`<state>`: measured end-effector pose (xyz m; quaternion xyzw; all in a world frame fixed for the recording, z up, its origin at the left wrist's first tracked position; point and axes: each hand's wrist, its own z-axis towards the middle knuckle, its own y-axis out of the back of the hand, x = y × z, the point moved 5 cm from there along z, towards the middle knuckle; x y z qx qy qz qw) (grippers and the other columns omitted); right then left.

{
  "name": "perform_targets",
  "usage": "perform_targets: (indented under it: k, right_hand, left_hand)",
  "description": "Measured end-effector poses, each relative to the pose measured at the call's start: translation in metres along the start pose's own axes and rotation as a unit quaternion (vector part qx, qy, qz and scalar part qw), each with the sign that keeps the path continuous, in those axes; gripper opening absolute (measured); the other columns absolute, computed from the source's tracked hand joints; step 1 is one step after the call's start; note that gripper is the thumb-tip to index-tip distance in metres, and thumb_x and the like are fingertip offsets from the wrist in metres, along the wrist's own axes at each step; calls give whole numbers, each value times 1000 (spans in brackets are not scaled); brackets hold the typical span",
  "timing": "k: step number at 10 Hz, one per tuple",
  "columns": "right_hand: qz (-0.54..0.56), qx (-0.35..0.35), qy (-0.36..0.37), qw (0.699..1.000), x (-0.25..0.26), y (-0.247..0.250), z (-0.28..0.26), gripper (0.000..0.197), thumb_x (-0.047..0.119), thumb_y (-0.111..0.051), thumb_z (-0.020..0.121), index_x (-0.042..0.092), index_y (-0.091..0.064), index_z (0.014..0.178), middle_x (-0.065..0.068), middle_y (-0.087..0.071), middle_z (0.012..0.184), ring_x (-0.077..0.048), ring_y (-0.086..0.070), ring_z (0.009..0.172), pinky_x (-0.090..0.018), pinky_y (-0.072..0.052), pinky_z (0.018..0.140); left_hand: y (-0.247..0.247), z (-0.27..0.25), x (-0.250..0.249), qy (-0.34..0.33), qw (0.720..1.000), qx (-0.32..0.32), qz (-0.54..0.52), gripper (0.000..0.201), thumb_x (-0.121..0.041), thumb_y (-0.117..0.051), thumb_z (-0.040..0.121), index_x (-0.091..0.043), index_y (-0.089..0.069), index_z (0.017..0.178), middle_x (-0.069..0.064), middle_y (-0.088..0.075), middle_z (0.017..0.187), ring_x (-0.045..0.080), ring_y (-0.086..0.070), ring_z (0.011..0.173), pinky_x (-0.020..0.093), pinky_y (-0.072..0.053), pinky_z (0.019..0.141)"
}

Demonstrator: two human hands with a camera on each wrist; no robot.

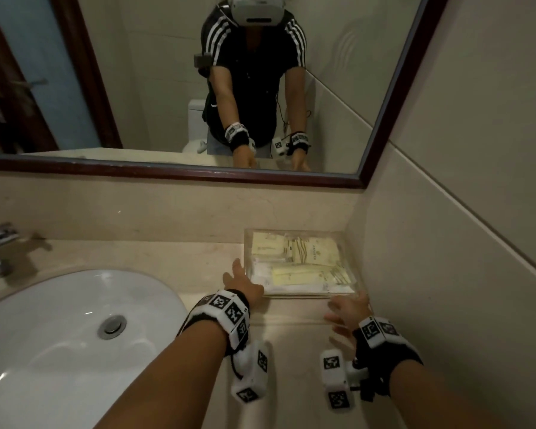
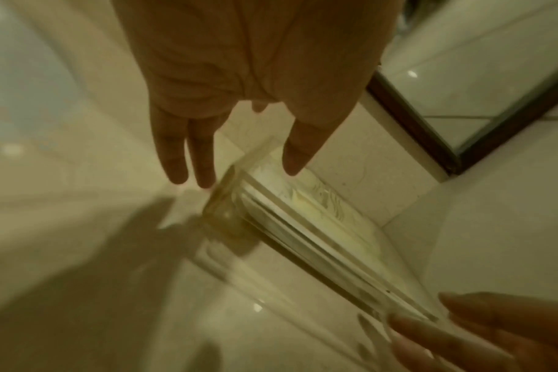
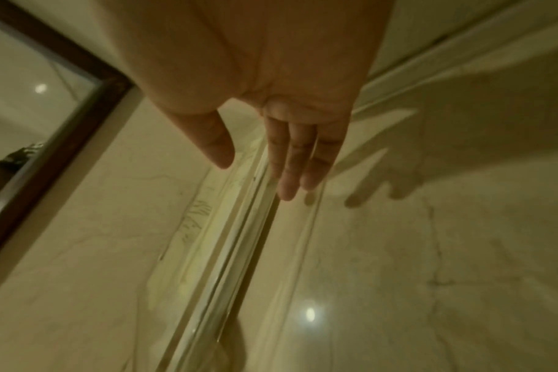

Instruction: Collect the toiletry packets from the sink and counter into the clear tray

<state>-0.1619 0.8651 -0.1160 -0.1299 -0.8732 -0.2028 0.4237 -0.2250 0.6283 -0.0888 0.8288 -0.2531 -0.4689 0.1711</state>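
Packets [image 1: 294, 261] blurred inside clear tray [image 1: 351, 243], left hand [image 1: 242, 281] fingertips hidden

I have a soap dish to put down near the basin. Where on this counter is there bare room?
The counter strip between the sink and the clear tray is bare, up to the backsplash. The front ledge near the right hand is bare too. Crowded: the tray, full of packets, flanked by the left hand.

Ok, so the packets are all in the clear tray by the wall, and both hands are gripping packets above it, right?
Not quite. The head view shows the left hand and right hand open and empty beside the clear tray; the packets lie inside it.
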Motion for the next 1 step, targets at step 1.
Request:
perform_targets:
  k: [1]
  right_hand:
    - [-85,-13,31,996,16,5,-20,65,10,-55,88,11,-24,145,-21,-50,132,-32,-58,97,-40,-53,74]
  left_hand:
    - [19,-13,0,-5,999,10,45,78,-30,-51,92,-18,-4,153,15,-30,153,35,-40,135,43,-38,110]
